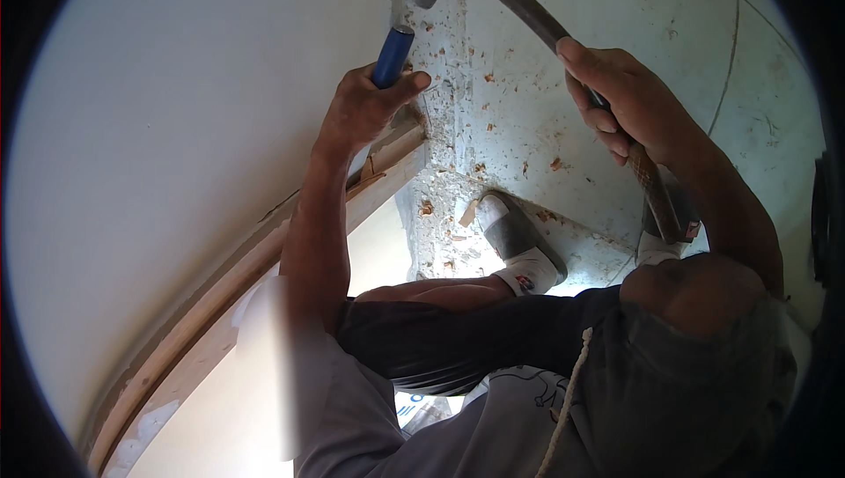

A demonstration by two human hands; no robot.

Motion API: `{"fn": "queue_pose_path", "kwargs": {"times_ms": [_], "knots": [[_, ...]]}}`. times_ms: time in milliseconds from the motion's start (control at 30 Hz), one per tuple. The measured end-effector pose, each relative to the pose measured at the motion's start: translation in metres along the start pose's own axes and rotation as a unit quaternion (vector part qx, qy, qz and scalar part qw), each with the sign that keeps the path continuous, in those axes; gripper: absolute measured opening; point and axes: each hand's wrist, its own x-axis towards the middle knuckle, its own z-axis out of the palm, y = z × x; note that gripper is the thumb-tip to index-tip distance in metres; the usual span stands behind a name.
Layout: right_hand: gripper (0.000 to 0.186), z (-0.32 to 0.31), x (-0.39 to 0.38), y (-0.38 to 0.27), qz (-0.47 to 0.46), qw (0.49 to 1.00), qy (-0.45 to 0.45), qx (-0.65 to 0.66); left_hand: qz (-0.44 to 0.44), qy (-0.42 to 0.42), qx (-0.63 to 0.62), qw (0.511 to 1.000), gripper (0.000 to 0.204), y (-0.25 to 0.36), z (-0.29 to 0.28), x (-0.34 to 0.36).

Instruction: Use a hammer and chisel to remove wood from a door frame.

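My left hand (pixel 359 113) is wrapped round the blue handle of a chisel (pixel 393 57), its metal-capped end pointing up and away. The chisel's blade is hidden below my fist, close to a wooden frame piece (pixel 387 150) with a splintered, cut edge. In my right hand (pixel 629 95), a hammer (pixel 526 10) is gripped along its shaft, the patterned grip end sticking out below my fingers. Its metal head is raised beyond the chisel's capped end and a little to the right, apart from it.
A white wall (pixel 194 82) rises on the left, edged by the long wooden frame (pixel 202 293). Wood chips (pixel 554 164) lie scattered over the dusty tiled floor (pixel 563 117). My slippered foot (pixel 519 231) rests near the frame; my bent knees are below my hands.
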Motion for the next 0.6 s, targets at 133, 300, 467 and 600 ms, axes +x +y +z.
{"fn": "queue_pose_path", "kwargs": {"times_ms": [133, 300, 467, 600], "knots": [[0.056, -0.017, 0.002, 0.040, 0.074, 0.991, 0.099, 0.055, 0.008, -0.066, 0.115, 0.991, 0.041, 0.027, 0.032, -0.026], [0.052, -0.021, 0.004, 0.088, 0.127, 0.987, 0.093, 0.039, 0.183, -0.147, 0.264, 0.936, 0.037, -0.003, 0.084, -0.048], [0.050, -0.013, 0.016, 0.101, 0.155, 0.984, 0.077, 0.049, 0.240, -0.063, 0.190, 0.950, 0.038, 0.017, 0.059, -0.059], [0.048, -0.007, 0.026, 0.105, 0.157, 0.984, 0.056, 0.057, 0.184, 0.103, -0.078, 0.974, 0.043, 0.022, -0.004, -0.070]]}}
